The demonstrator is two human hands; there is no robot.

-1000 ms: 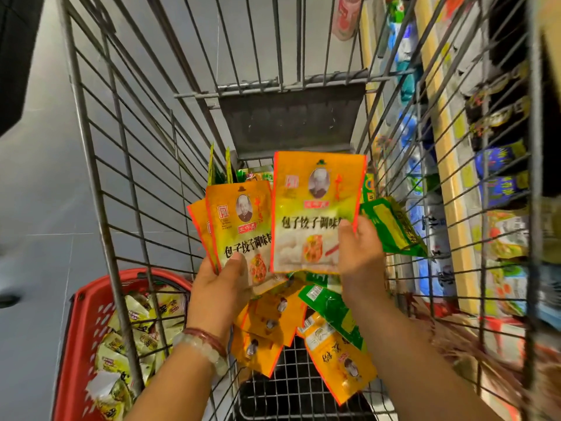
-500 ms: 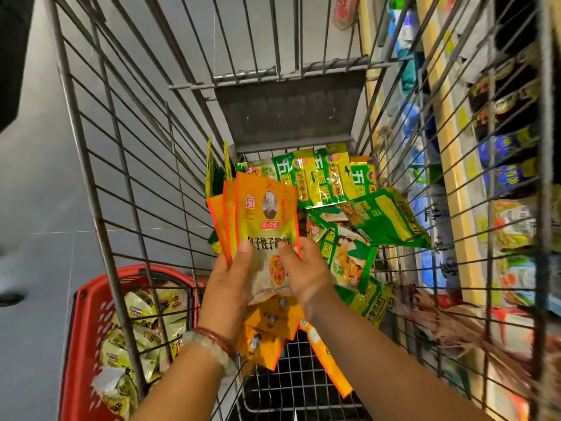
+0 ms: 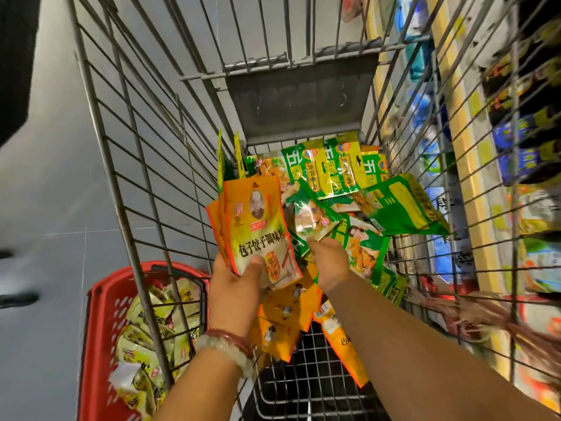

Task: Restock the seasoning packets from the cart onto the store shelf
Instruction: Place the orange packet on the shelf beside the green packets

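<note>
My left hand (image 3: pixel 239 287) grips a fanned stack of orange seasoning packets (image 3: pixel 258 229) upright over the wire cart (image 3: pixel 127 165). To its right, my right hand (image 3: pixel 329 262) reaches down into the pile, its fingertips pinching the lower corner of a green packet with a clear window (image 3: pixel 309 217). Several more green and yellow packets (image 3: pixel 337 171) lie heaped at the cart's far end. Loose orange packets (image 3: pixel 288 311) lie on the cart floor under my hands. The store shelf (image 3: pixel 467 165) runs along the right, seen through the cart's bars.
A red plastic basket (image 3: pixel 100 323) holding several pale yellow packets sits on the floor left of the cart. A grey flap (image 3: pixel 300 95) closes the cart's far end. Blue and dark packaged goods (image 3: pixel 522 138) fill the shelf at right. Grey floor lies to the left.
My right hand laid its orange packet onto the stack in my left hand, then let go and moved right into the pile of green packets.
</note>
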